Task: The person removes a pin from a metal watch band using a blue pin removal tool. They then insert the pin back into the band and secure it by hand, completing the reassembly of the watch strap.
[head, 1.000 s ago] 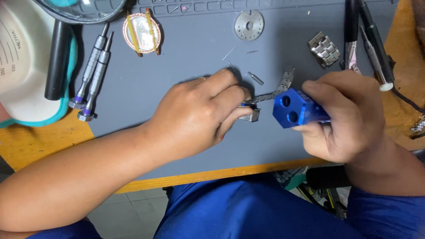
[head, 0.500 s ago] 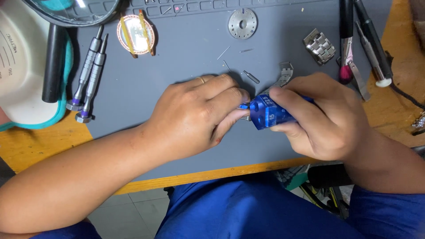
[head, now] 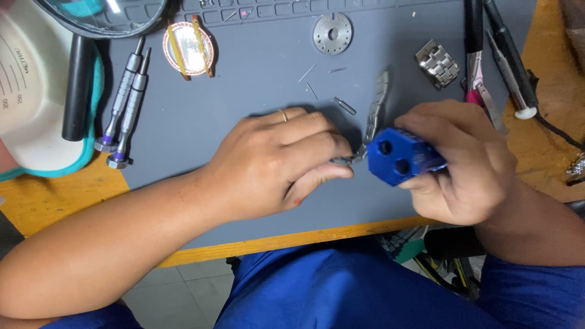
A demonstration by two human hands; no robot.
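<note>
the left hand (head: 277, 161) lies knuckles-up on the grey rubber work mat (head: 244, 109), its fingertips pinched on one end of a silver metal link watch band (head: 373, 119), while the right hand (head: 466, 161) is wrapped tight around a blue blocky plastic link tool (head: 399, 155) pressed against the same end of the band. the rest of the band runs away from the blue tool toward the far edge of the mat. the likely trouble is a slip: the pinched end is small and half hidden under the fingers, so if the tool tilts or the pinch loosens, the band could jump sideways or a fingertip could be nipped. small parts are a second risk: a few thin loose metal pins (head: 311, 82) lie just beyond the left hand on the mat, and a nudge from the knuckles or the band could roll them off. farther from the blue tool, past the pins, sit a round silver perforated disc (head: 333, 33) and a gold-rimmed watch case (head: 187, 47); a short piece of silver links (head: 436, 63) lies beyond the right hand, next to black-handled tools (head: 493, 49). two purple-tipped precision screwdrivers (head: 125, 103) lie well apart to the left, beside a white and teal bowl-shaped thing (head: 30, 91). nothing lies between the hands, and the yellow wooden desk (head: 55, 195) edge is close below them.
</note>
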